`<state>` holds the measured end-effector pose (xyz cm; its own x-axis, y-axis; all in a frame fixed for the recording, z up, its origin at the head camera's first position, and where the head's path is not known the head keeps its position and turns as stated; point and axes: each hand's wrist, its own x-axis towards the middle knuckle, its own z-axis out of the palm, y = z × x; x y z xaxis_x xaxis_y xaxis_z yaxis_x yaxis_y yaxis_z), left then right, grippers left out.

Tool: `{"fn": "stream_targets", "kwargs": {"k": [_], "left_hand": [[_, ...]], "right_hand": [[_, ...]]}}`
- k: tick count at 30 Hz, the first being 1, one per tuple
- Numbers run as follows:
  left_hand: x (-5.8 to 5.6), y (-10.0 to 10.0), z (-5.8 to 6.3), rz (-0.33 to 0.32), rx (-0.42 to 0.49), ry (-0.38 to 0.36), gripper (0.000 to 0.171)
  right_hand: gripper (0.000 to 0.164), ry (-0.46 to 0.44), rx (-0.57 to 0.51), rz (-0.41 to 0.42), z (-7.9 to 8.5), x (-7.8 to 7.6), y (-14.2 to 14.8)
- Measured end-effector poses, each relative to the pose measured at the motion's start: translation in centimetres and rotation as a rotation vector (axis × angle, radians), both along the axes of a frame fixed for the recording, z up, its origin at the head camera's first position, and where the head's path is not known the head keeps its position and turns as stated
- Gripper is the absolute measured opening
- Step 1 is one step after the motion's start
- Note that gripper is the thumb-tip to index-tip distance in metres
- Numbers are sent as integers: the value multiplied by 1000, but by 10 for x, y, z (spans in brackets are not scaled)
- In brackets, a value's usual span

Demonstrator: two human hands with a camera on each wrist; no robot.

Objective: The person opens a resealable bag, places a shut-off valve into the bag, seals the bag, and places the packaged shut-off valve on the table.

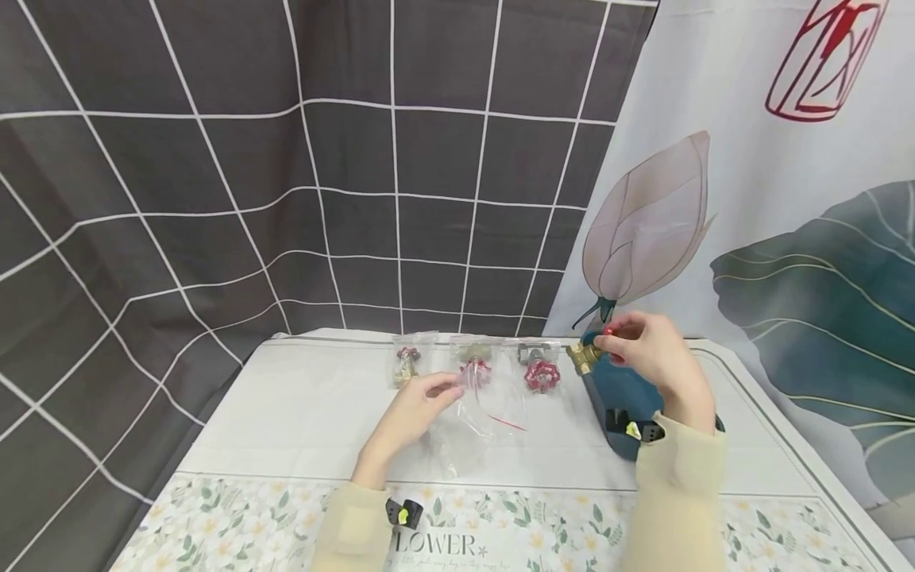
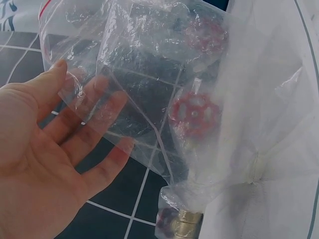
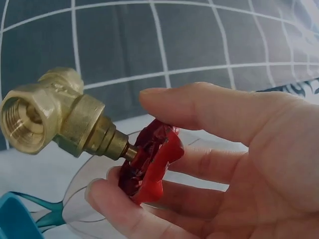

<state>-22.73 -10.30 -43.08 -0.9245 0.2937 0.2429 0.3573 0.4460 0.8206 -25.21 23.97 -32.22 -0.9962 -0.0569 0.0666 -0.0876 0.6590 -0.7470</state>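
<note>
My right hand (image 1: 658, 357) pinches a brass valve (image 3: 65, 114) by its red handwheel (image 3: 157, 162); the brass body points left, its threaded opening showing in the right wrist view. In the head view the valve is up over the far end of a dark blue tray (image 1: 632, 393). With thumb and fingers, my left hand (image 1: 407, 417) holds a clear plastic zip bag (image 2: 144, 30) by its edge. Several fingers show through the plastic in the left wrist view. The bag hangs over the white table and looks flat, with a red line along its seal.
Bagged valves lie in a row at the back: a small brass one (image 1: 406, 365) with a red wheel, a second (image 1: 475, 369) partly behind the plastic, and a third (image 1: 542, 376). A dark gridded curtain (image 1: 443, 222) stands behind; a floral cloth (image 1: 236, 516) covers the front.
</note>
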Motion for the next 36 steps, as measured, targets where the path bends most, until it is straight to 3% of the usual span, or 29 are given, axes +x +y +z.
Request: {"fn": "stream_targets", "kwargs": {"k": [7, 19, 26, 36], "left_hand": [[-1, -1, 1, -13, -3, -6, 42], [-2, -1, -1, -6, -4, -9, 40], [-1, 0, 1, -4, 3, 0, 39], [0, 4, 0, -11, 42, 13, 39]], "right_hand": [[42, 42, -1, -3, -8, 24, -12], [31, 123, 53, 75, -8, 36, -55], [25, 160, 43, 162, -8, 37, -79], [18, 202, 94, 252, -22, 29, -110]]}}
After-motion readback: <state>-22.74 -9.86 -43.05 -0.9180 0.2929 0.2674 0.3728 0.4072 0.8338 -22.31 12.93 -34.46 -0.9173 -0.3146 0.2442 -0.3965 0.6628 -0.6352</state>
